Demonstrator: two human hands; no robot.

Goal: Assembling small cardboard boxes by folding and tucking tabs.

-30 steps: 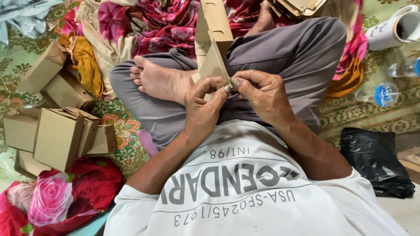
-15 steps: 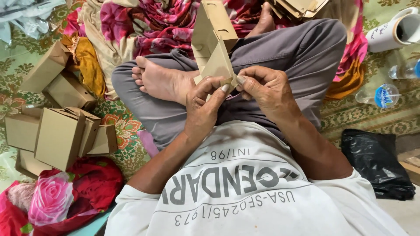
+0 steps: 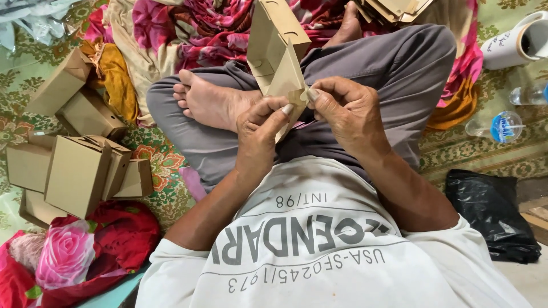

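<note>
A half-formed brown cardboard box (image 3: 278, 43) is standing upright over the person's crossed legs, its open body rising toward the top of the view and a pointed flap (image 3: 288, 85) hanging down at its lower end. Both hands are meeting on that flap. The left hand (image 3: 258, 134) is pinching it from below, thumb and forefinger closing on the cardboard edge; the right hand (image 3: 342, 114) is gripping the same flap from the other side, fingertips pressed tight against it. So each grip is nearly closed, with only the thickness of the card between the fingers.

Compared with a second ago, the box is sitting a little more upright and the flap is standing out more sharply between the fingers, while the hands are keeping almost the same place above the lap. That reads as a fold being creased rather than a new piece being picked up.

Just beyond the hands, a bare foot (image 3: 211, 102) is resting on grey trousers (image 3: 399, 68). On the patterned floor mat (image 3: 165, 165) to the left, several finished cardboard boxes (image 3: 80, 171) are lying in a loose heap, near a red cloth with a pink rose print (image 3: 68, 256). To the right, a plastic water bottle (image 3: 494, 126) is lying on its side, a white roll (image 3: 511, 43) above it and a black plastic bag (image 3: 491, 211) below.
</note>
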